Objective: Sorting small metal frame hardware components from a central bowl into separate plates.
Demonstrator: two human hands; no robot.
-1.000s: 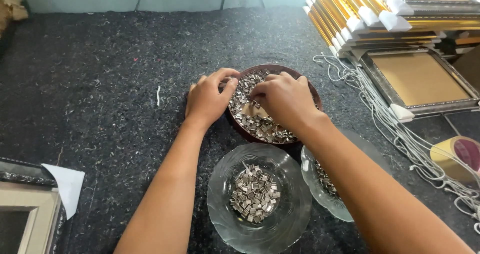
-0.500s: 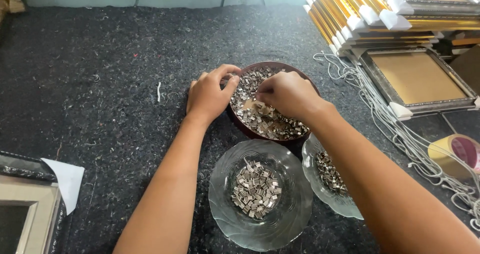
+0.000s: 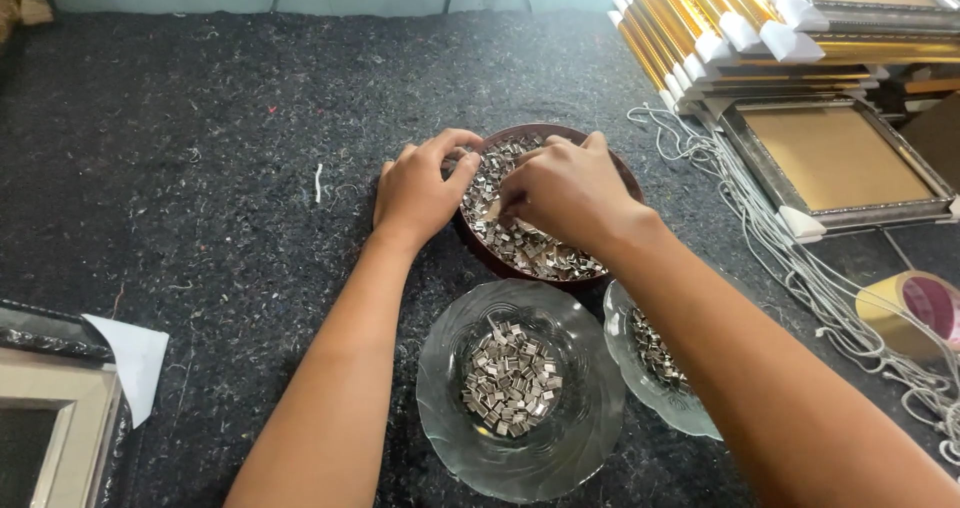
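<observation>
A dark brown round bowl (image 3: 628,173) full of small silvery metal clips (image 3: 530,248) sits on dark grey felt. My left hand (image 3: 420,188) rests on the bowl's left rim, thumb and fingers curled at the clips. My right hand (image 3: 565,188) lies over the bowl's middle, fingers bent down into the clips; whether it pinches any is hidden. Nearer me stands a clear glass dish (image 3: 580,438) holding a small heap of the same clips (image 3: 510,378). A second glass dish (image 3: 640,388) with clips is partly hidden under my right forearm.
Gold and silver picture frames (image 3: 760,28) are stacked at the back right, one framed board (image 3: 835,158) lying flat. White cords (image 3: 800,268) trail beside them. A tape roll (image 3: 915,313) lies far right. A frame corner (image 3: 50,418) with white paper (image 3: 130,358) is at lower left.
My right hand has shifted slightly left over the brown bowl, its fingers digging into the clips. My left hand stays on the rim.
</observation>
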